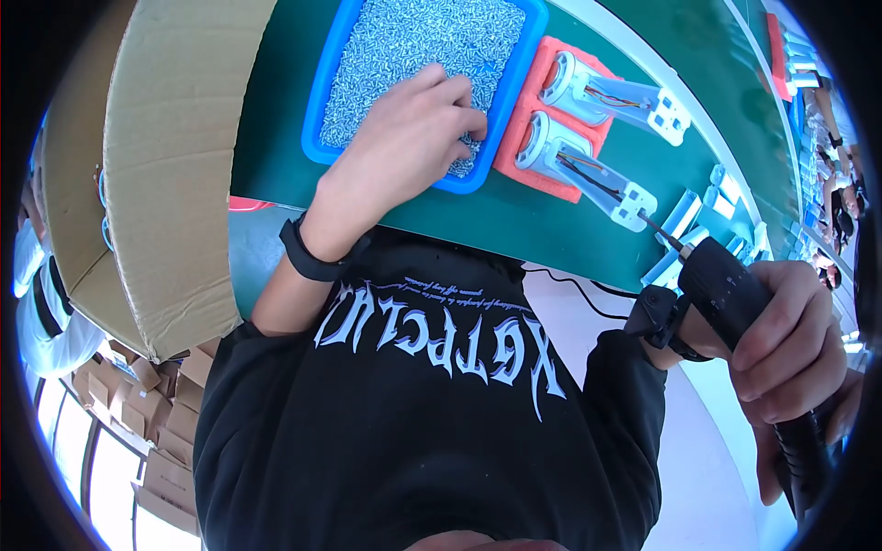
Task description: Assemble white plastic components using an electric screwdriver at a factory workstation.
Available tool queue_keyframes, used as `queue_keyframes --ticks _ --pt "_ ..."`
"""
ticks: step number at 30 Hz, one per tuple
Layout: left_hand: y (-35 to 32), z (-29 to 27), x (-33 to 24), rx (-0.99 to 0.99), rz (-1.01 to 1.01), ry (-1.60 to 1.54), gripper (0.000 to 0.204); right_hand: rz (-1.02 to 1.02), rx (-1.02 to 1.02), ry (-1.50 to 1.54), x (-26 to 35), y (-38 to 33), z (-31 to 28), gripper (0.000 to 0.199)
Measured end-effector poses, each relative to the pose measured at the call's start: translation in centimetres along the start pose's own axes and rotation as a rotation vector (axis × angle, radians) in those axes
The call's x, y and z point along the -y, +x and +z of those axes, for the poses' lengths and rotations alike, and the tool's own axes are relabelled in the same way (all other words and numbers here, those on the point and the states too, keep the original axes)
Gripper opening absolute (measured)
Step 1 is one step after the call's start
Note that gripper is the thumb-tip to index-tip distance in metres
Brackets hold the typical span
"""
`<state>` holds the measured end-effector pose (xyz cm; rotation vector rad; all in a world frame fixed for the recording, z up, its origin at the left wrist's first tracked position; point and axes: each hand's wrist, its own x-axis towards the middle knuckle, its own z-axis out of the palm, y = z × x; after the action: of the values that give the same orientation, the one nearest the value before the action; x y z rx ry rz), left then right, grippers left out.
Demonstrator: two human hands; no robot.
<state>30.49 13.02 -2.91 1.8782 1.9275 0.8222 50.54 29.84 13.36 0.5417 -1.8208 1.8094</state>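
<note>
My left hand (413,138) reaches into a blue plastic tray (322,83) heaped with small silver screws (395,46). Its fingers are curled and pinched together among the screws at the tray's near right corner, and the fingertips are partly hidden. My right hand (795,354) is wrapped around a black electric screwdriver (726,289). The driver's thin bit points at the end plate of the nearer white assembly (597,179), a clear housing with coloured wires inside; I cannot tell whether the tip touches. A second such assembly (625,96) lies beside it. Both rest their round ends in a red foam block (551,188).
A large cardboard box (175,184) stands close on the left. Small white parts (680,220) lie on the green tabletop (441,220) to the right. A black cable (588,298) hangs below the table edge. People and stacked cartons (161,413) appear farther off.
</note>
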Motion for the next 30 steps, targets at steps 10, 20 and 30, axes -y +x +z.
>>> queue_keyframes --ticks 10,20,30 --pt "0.3 0.5 0.4 -0.019 -0.043 -0.086 0.006 -0.036 0.033 0.030 -0.4 0.1 0.2 0.040" --pt "1.1 0.2 -0.2 -0.210 -0.051 -0.326 0.005 -0.159 0.049 0.118 -1.9 0.5 1.0 0.053" --pt "2.8 2.9 -4.2 -0.183 -0.162 -0.773 0.016 -0.156 0.089 0.158 -2.5 0.5 0.9 0.051"
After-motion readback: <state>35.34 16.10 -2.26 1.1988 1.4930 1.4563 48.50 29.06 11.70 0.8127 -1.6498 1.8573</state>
